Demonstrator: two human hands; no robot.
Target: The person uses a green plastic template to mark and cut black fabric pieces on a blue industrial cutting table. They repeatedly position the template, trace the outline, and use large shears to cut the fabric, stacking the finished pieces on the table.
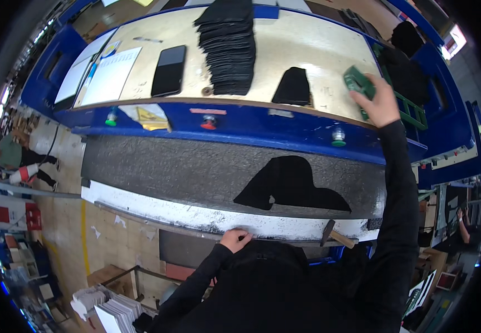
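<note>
My right hand (382,102) is reached out over the right end of the pale shelf, fingers closed round a green cutting die (358,82). Part of the die is hidden by the hand. At the near edge of the white strip (185,218) rests my left hand (236,240), fingers curled in and no object visible in them. Between the hands, a curved black sheet of material (293,183) lies flat on the dark cutting bed (157,161). A small black cut piece (294,87) sits on the shelf, left of the right hand.
A tall stack of black pieces (229,53), a phone (169,71) and paper (113,75) lie on the shelf. Its blue front carries a red button (208,122) and green buttons (337,137). A hammer (336,235) lies on the white strip. Another person (15,150) walks at far left.
</note>
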